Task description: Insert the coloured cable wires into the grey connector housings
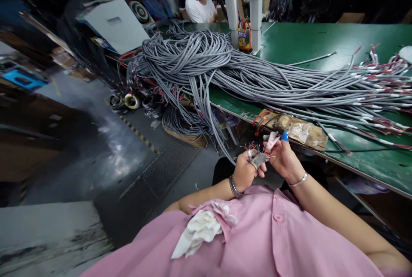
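Observation:
My left hand (245, 173) is closed around the end of a grey cable, its thumb wrapped in grey tape. Thin coloured wires (257, 149) fan out from the cable end above the fingers. Close by on the right is my right hand (285, 159), with a blue cover on one fingertip and a whitish wrapping on another finger. Its fingers are apart beside the wires, and I see nothing gripped in them. Both hands are in front of my body, just off the table's near edge.
A large heap of grey cables (189, 56) lies along the green table (299, 39), stripped ends to the right. A worn, taped cardboard piece (302, 131) is at the near edge. White posts (230, 7) rise behind; a person (201, 9) sits beyond. A grey box (116, 26) stands left.

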Demonstrator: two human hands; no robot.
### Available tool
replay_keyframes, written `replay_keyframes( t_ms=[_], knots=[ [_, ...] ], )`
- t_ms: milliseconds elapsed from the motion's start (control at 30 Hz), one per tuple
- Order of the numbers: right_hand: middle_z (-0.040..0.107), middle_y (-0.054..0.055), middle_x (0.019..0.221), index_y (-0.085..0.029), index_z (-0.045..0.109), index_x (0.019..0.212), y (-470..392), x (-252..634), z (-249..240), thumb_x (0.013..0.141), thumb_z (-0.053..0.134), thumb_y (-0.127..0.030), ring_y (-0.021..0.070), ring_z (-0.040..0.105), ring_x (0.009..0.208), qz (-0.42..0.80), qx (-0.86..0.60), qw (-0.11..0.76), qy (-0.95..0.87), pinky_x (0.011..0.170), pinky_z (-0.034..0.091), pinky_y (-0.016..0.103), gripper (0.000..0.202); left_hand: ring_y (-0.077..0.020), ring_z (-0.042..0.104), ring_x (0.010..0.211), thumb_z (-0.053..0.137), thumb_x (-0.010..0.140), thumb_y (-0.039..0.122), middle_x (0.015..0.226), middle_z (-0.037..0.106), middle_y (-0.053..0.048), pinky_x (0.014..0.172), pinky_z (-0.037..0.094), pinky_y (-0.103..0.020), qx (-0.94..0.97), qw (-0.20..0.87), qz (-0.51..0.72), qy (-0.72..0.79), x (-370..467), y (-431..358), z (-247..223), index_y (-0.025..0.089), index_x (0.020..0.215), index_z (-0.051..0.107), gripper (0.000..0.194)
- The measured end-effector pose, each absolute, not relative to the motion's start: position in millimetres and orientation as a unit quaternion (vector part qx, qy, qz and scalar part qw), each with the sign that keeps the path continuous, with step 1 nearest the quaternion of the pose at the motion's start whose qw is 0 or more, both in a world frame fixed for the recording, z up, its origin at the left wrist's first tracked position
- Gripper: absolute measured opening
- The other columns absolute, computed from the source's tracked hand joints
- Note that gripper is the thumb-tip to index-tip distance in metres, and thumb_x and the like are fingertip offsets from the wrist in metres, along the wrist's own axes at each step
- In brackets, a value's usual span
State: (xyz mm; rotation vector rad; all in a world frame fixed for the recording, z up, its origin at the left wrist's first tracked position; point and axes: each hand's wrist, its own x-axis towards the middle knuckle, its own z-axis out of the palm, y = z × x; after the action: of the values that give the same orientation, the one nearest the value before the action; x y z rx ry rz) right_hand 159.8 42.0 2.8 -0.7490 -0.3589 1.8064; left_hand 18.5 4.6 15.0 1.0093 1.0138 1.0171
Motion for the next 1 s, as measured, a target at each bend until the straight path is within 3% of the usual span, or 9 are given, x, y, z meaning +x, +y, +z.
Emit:
replay_keyframes(
  t_ms=[133, 333, 533, 733, 1000],
  knots=[
    [0.064, 0.003, 0.076, -0.02, 0.064, 0.08, 34, 169, 2, 0.076, 0.059, -0.066, 0.0134, 0.057, 0.062, 0.811, -0.302, 0.458, -0.206, 0.057, 0.047, 0.026, 0.047, -0.0077, 0.054, 0.039, 0.059, 0.083, 0.046, 0.057, 0.061, -0.001, 0.036, 0.028, -0.018, 0.459, 0.638, 0.426, 0.449, 11, 1, 15, 0.013, 0.069, 0.055, 0.036],
    [0.061, 0.0, 0.065, -0.016, 0.062, 0.074, 23, 175, 8, 0.073, 0.075, -0.036, 0.0117, 0.054, 0.056, 0.759, -0.354, 0.408, -0.363, 0.058, 0.043, 0.026, 0.023, -0.0082, 0.055, 0.041, 0.057, 0.083, 0.047, 0.058, 0.061, -0.002, 0.036, 0.031, -0.017, 0.501, 0.644, 0.369, 0.446, 9, -1, 13, 0.013, 0.07, 0.055, 0.036],
    [0.063, 0.001, 0.07, -0.017, 0.065, 0.081, 19, 178, 10, 0.077, 0.072, -0.037, 0.0125, 0.055, 0.06, 0.702, -0.388, 0.401, -0.443, 0.061, 0.043, 0.027, 0.022, -0.0098, 0.057, 0.041, 0.062, 0.079, 0.046, 0.059, 0.063, -0.003, 0.035, 0.03, -0.018, 0.519, 0.69, 0.286, 0.416, 10, 3, 11, 0.013, 0.072, 0.057, 0.035],
    [0.062, 0.002, 0.084, -0.017, 0.063, 0.09, 16, 194, -4, 0.078, 0.071, -0.038, 0.0128, 0.056, 0.071, 0.737, -0.387, 0.377, -0.405, 0.067, 0.045, 0.027, 0.025, -0.0091, 0.055, 0.039, 0.06, 0.08, 0.05, 0.057, 0.062, -0.002, 0.034, 0.027, -0.018, 0.456, 0.667, 0.371, 0.457, 10, 5, 8, 0.014, 0.069, 0.053, 0.038],
    [0.058, -0.001, 0.064, -0.017, 0.06, 0.075, 10, 178, 0, 0.078, 0.07, -0.038, 0.0098, 0.047, 0.057, 0.665, -0.43, 0.427, -0.436, 0.056, 0.038, 0.024, 0.024, -0.0108, 0.058, 0.043, 0.061, 0.078, 0.052, 0.061, 0.064, -0.005, 0.036, 0.03, -0.018, 0.471, 0.696, 0.335, 0.427, 9, 3, 6, 0.012, 0.074, 0.058, 0.04]
  ],
)
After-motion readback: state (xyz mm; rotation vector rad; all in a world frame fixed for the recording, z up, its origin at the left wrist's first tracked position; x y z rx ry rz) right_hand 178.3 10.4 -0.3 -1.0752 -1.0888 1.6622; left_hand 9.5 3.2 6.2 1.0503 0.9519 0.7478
